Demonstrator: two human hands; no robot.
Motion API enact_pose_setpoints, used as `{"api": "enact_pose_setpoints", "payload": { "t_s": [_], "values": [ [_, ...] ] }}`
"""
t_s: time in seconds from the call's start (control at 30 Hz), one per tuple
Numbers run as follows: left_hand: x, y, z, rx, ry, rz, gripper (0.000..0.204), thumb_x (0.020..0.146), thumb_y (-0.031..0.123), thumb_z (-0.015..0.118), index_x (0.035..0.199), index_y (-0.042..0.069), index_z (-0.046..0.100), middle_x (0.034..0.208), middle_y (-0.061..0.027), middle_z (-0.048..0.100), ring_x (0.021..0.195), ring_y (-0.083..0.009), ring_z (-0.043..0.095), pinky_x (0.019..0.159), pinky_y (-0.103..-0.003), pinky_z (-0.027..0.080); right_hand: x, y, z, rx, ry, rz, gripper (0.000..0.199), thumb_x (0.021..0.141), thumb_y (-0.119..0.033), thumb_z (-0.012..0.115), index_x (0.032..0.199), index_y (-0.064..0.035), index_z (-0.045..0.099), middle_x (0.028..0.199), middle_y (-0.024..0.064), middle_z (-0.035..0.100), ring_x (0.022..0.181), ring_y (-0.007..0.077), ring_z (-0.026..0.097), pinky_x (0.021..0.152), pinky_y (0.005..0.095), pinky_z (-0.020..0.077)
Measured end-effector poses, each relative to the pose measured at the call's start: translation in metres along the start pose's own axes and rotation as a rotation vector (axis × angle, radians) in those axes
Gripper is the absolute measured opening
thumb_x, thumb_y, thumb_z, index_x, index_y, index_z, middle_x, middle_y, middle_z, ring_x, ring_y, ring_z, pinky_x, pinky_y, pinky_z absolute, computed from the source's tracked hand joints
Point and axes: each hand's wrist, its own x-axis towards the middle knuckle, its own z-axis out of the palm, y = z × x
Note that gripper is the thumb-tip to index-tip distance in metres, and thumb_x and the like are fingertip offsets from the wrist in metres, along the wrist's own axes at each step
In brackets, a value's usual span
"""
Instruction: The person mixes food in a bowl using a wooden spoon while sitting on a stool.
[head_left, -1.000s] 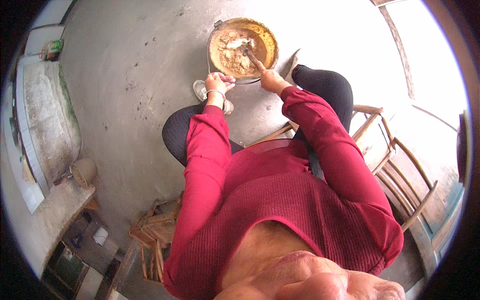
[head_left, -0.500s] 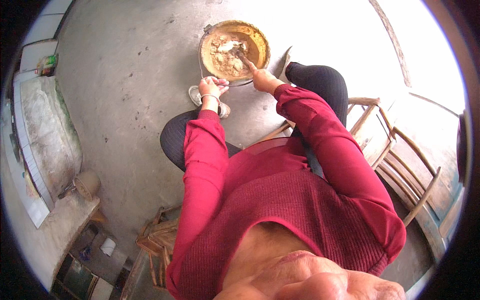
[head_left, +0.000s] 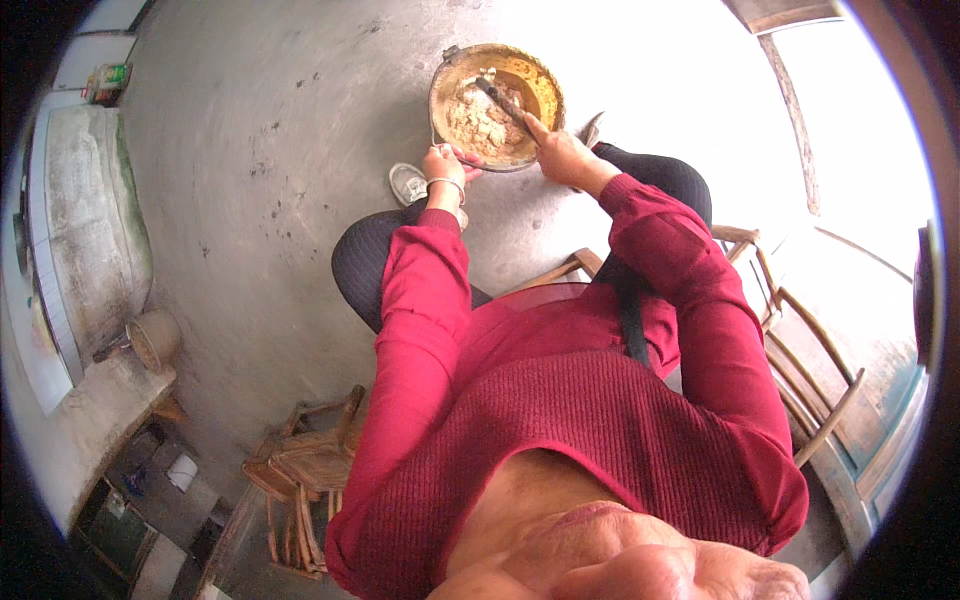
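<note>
A round yellow bucket [head_left: 553,98] with a stained inner wall stands on the floor in front of me. Inside lies a crumbly tan mixture [head_left: 480,125] with paler bits toward the far side. My left hand [head_left: 446,166] is closed around the bucket's thin wire handle [head_left: 510,169] at the near left of the rim. In my right hand [head_left: 562,158], at the near right of the rim, is a dark stick-like tool [head_left: 505,105], fingers wrapped round it. It slants over the mixture; whether its far end touches the mixture I cannot tell.
My knees spread on either side, with a shoe [head_left: 407,184] close to the bucket's near left. A wooden chair [head_left: 315,465] stands behind me at left, and wooden chair rails [head_left: 815,335] at right. Along the left wall runs a ledge [head_left: 105,420] with a small pot [head_left: 154,340].
The tool's dark shaft shows more above the mixture and its end sits farther toward the bucket's far side. The whole view has shifted slightly. Both hands keep their holds.
</note>
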Motion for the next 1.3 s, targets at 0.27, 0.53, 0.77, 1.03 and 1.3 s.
{"api": "enact_pose_setpoints", "payload": {
  "t_s": [0.27,0.53,0.77,1.03,1.3],
  "values": [
    [0.007,-0.008,-0.001,-0.069,-0.012,-0.076,0.022,0.09,0.019,0.024,0.08,0.006,0.038,0.069,-0.0188,0.057,0.058,-0.0319,0.059,0.048,-0.043,0.051,0.068,0.043,0.064,-0.069,-0.069,0.252,0.063,0.073,-0.006,0.044,0.129,0.0033,0.015,0.077,0.0233,0.059,0.066,0.0309,0.061,0.059,0.0385,0.0475],
    [-0.003,0.002,0.006,-0.054,-0.026,-0.043,0.024,0.091,0.021,0.023,0.08,0.005,0.036,0.067,-0.0161,0.057,0.057,-0.0286,0.059,0.047,-0.04,0.051,0.012,0.069,0.048,-0.116,-0.175,0.051,0.047,0.074,-0.006,0.045,0.117,0.0071,0.032,0.083,0.0222,0.057,0.076,0.0337,0.059,0.065,0.0407,0.0469],
    [0.0,0.005,0.007,-0.108,-0.048,-0.041,0.022,0.091,0.022,0.024,0.081,0.008,0.038,0.064,-0.0146,0.055,0.055,-0.0253,0.057,0.047,-0.039,0.049,-0.038,0.012,-0.049,0.074,-0.34,0.184,0.045,0.077,-0.005,0.038,0.121,0.0018,0.028,0.08,0.0222,0.057,0.071,0.033,0.059,0.06,0.0411,0.0473],
    [-0.006,0.009,0.004,-0.089,-0.018,-0.089,0.021,0.091,0.019,0.024,0.08,0.006,0.038,0.067,-0.0172,0.057,0.057,-0.0289,0.059,0.05,-0.041,0.051,-0.041,0.039,-0.011,-0.204,-0.383,0.041,0.054,0.074,-0.003,0.041,0.125,-0.0002,0.023,0.073,0.023,0.057,0.071,0.0342,0.059,0.061,0.0418,0.0456],
    [0.003,-0.006,-0.006,-0.067,0.046,-0.097,0.024,0.091,0.021,0.024,0.08,0.006,0.038,0.066,-0.0169,0.057,0.058,-0.0293,0.06,0.048,-0.043,0.051,-0.017,0.049,0.049,-0.157,-0.251,0.193,0.063,0.073,-0.001,0.038,0.132,-0.0086,0.015,0.075,0.0228,0.058,0.07,0.0335,0.06,0.06,0.0429,0.0469]
  ]
}}
